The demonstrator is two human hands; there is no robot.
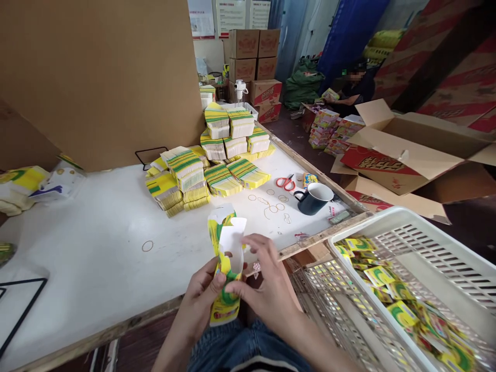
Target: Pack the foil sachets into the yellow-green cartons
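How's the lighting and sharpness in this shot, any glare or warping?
In the head view, pale glare on the white tabletop; the plastic basket looks stretched towards the edge, likely by a wide lens; the seated person is dim and partly pixelated; the right hand's fingers look slightly soft.

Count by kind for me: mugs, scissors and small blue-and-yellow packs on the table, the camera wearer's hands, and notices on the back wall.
Mug: 1
Scissors: 1 pair
Blue-and-yellow pack: 1
Hands, left hand and right hand: 2
Wall notices: 3
Total: 8
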